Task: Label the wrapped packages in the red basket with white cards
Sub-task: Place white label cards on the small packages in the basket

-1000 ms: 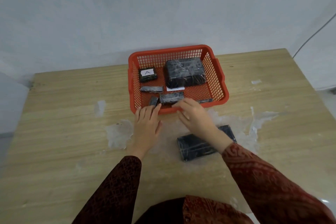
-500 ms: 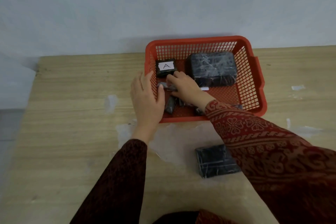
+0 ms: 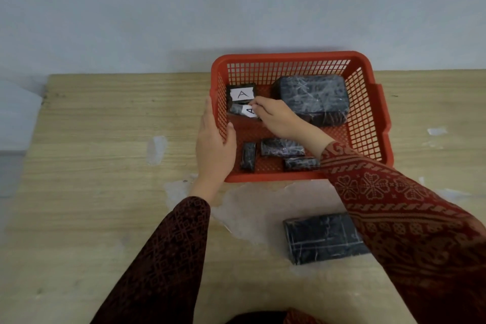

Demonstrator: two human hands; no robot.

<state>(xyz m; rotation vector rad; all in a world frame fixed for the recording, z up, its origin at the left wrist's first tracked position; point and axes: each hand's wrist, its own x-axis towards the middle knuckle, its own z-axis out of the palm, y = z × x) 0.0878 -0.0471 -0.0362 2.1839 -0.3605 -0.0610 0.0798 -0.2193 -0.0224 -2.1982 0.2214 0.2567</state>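
A red basket (image 3: 378,118) stands at the table's far side. Inside, a small black package bears a white card marked A (image 3: 242,93) at the back left. Just in front of it lies another small package (image 3: 236,109), and my right hand (image 3: 276,116) pinches a second white card (image 3: 249,112) down onto it. A large wrapped package (image 3: 314,98) fills the back right. Three small wrapped packages (image 3: 282,147) lie along the basket's near side. My left hand (image 3: 214,144) grips the basket's left wall.
A flat black wrapped package (image 3: 322,238) lies on the wooden table near me, partly under my right sleeve. Clear plastic film (image 3: 263,200) is spread in front of the basket. A grey wall rises behind the table.
My right hand has brought a white card onto the small package in front of the labelled one. My left hand stays on the basket's left wall. The camera has moved closer.
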